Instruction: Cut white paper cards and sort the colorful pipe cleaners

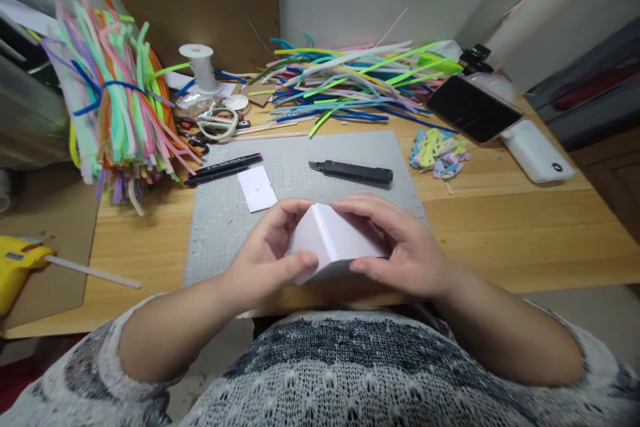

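Observation:
Between my two hands I hold a folded piece of white card (345,230), bent along a ridge like a small tent or book spine. My left hand (277,240) grips its left side, thumb on the near edge and fingers behind. On the right side, my right hand (400,243) is closed the same way, with its thumb at the lower edge. Just beyond the card, a black utility knife (357,172) lies on the grey cutting mat (215,233), its blade end to the left. A small white paper piece (257,188) rests left of it, beside black markers (225,168).
Bundled pipe cleaners (120,100) stand at the left, and loose ones (350,80) pile along the back. Scissors (219,123) lie near a white spool (200,69). A yellow glue gun (23,267) sits far left. A phone (474,109) and a white device (537,152) are at right.

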Motion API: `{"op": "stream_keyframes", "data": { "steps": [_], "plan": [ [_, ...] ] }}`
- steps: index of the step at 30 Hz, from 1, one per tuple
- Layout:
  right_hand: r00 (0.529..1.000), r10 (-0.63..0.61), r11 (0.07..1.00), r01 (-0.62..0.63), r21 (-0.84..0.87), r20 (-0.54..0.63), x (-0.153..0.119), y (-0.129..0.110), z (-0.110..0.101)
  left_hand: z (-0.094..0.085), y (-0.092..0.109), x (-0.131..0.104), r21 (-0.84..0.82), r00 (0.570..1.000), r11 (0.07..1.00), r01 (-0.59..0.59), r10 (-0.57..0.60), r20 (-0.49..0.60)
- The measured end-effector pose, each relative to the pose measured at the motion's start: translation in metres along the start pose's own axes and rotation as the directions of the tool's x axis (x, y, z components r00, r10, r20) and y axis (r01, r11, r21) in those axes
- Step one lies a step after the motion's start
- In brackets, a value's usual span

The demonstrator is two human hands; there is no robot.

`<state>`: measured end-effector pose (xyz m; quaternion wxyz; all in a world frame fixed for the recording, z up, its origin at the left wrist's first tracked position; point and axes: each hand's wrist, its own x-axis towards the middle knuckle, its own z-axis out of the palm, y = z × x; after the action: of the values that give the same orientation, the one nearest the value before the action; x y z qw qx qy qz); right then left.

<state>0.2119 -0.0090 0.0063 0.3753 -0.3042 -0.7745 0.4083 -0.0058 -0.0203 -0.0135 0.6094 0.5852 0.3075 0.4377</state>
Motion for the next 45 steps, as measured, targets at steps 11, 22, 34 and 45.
{"op": "stream_keyframes", "data": {
  "steps": [11, 22, 34, 45],
  "plan": [
    [0.980, 0.193, 0.762, -0.182, 0.621, 0.051, -0.001, 0.002, 0.012, 0.024, -0.013, 0.025, 0.355, 0.953, 0.929, -0.103, 0.194, -0.233],
    [0.911, 0.345, 0.611, -0.402, 0.683, 0.227, 0.000, -0.012, -0.007, 0.039, 0.009, 0.019, 0.816, 0.778, 0.369, -0.445, 0.610, 0.149],
    [0.808, 0.398, 0.861, -0.492, 0.125, 0.435, -0.023, 0.003, -0.008, 0.011, 0.023, 0.007, 0.244, 0.934, 0.921, 0.305, -0.239, -0.265],
    [0.751, 0.420, 0.682, -0.631, 0.370, 0.509, -0.025, -0.003, 0.000, 0.010, 0.009, 0.007, -0.191, 0.880, 0.888, 0.419, -0.449, -0.156]
  ]
}}
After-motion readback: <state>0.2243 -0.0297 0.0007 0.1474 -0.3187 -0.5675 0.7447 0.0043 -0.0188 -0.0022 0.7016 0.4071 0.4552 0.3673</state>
